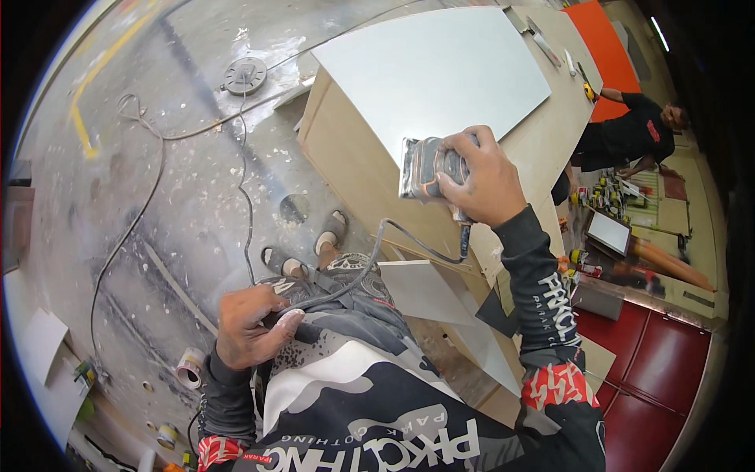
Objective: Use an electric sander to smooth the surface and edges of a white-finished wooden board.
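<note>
My right hand (481, 177) is wrapped round a grey, dusty electric sander (429, 167), held at the near corner of a smooth white panel (448, 75). Whether its pad touches the panel I cannot tell. The panel lies on a pale wooden cabinet or bench (342, 149). From the back of the sander a grey power cord (383, 230) loops down and across to my left hand (255, 324). There the fingers are curled closed around the cord, in front of my waist.
A round cable reel (244, 76) and trailing cords lie on the stained floor. White boards (425, 291) lean below the bench. Hand tools (543, 47) rest on its far end. At the right another person (629, 130) works near an orange panel (602, 47) and several cans.
</note>
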Demonstrator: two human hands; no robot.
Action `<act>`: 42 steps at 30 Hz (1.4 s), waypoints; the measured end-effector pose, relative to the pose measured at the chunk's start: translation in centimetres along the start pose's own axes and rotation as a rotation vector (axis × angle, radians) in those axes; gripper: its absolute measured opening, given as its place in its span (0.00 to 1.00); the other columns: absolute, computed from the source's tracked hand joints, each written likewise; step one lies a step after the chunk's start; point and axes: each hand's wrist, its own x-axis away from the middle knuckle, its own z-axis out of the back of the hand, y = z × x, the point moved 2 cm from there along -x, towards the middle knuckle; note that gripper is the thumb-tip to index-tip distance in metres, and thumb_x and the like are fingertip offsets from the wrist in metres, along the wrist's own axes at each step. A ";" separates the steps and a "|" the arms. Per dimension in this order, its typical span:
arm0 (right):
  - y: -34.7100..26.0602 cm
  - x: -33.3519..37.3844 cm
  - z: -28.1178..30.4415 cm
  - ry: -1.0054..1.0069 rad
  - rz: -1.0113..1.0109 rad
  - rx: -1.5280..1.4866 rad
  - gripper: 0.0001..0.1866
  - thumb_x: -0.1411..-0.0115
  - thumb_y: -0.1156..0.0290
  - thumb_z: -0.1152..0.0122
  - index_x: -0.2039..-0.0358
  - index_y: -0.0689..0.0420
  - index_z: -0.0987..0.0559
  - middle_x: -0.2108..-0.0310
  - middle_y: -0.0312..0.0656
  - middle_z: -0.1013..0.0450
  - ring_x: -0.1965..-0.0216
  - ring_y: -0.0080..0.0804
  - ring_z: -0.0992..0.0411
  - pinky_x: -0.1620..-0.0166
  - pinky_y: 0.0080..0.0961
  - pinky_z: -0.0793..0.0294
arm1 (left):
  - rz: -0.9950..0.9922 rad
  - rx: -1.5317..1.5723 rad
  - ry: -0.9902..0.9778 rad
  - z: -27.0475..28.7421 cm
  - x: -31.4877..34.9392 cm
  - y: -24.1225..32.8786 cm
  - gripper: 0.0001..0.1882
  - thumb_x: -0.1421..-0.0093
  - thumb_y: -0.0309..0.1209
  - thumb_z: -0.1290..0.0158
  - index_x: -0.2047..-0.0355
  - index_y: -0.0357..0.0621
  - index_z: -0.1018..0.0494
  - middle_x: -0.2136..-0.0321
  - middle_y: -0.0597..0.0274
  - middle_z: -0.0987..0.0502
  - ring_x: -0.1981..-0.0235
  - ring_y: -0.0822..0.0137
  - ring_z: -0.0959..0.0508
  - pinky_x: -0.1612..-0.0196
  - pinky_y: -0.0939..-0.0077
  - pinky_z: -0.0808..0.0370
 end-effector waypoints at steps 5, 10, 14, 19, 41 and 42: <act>0.5 0.5 0.1 -0.064 0.120 0.014 0.21 0.51 0.63 0.29 0.55 0.48 0.20 0.52 0.46 0.31 0.53 0.50 0.25 0.54 0.43 0.21 | 0.011 0.003 -0.002 -0.6 0.3 -0.2 0.09 0.46 0.28 0.34 0.75 0.38 0.24 0.83 0.58 0.29 0.84 0.62 0.28 0.79 0.71 0.33; 0.0 0.6 0.2 -0.073 0.216 0.024 0.21 0.53 0.65 0.28 0.56 0.48 0.20 0.53 0.44 0.31 0.55 0.48 0.25 0.56 0.42 0.21 | 0.057 0.024 -0.033 -1.0 0.3 -0.3 0.09 0.46 0.28 0.36 0.76 0.37 0.25 0.83 0.57 0.27 0.83 0.61 0.27 0.78 0.72 0.33; -0.5 0.7 0.1 -0.056 0.254 0.009 0.21 0.53 0.66 0.28 0.56 0.47 0.20 0.53 0.44 0.30 0.55 0.48 0.25 0.57 0.42 0.21 | 0.024 0.001 -0.030 -1.2 0.1 0.2 0.09 0.45 0.27 0.35 0.74 0.39 0.24 0.83 0.58 0.29 0.84 0.62 0.27 0.79 0.70 0.32; -1.4 -1.8 -0.4 0.036 0.300 0.012 0.20 0.53 0.63 0.28 0.57 0.46 0.20 0.53 0.45 0.30 0.56 0.48 0.25 0.57 0.42 0.20 | 0.027 0.021 -0.026 -1.9 0.5 0.5 0.09 0.45 0.27 0.35 0.74 0.39 0.24 0.83 0.58 0.29 0.84 0.62 0.27 0.79 0.70 0.32; 2.2 0.5 0.3 0.004 0.045 0.002 0.21 0.51 0.64 0.30 0.55 0.48 0.19 0.53 0.47 0.30 0.53 0.49 0.24 0.54 0.41 0.20 | 0.048 0.035 -0.048 -1.7 -0.3 0.5 0.09 0.46 0.28 0.36 0.76 0.38 0.26 0.83 0.57 0.28 0.83 0.62 0.27 0.78 0.71 0.33; 2.7 0.4 0.3 0.008 0.016 0.018 0.21 0.51 0.64 0.30 0.54 0.47 0.20 0.53 0.46 0.30 0.53 0.49 0.24 0.53 0.42 0.20 | 0.046 0.036 -0.051 -1.8 -0.4 0.4 0.09 0.46 0.28 0.36 0.76 0.38 0.26 0.83 0.57 0.28 0.83 0.62 0.27 0.78 0.71 0.33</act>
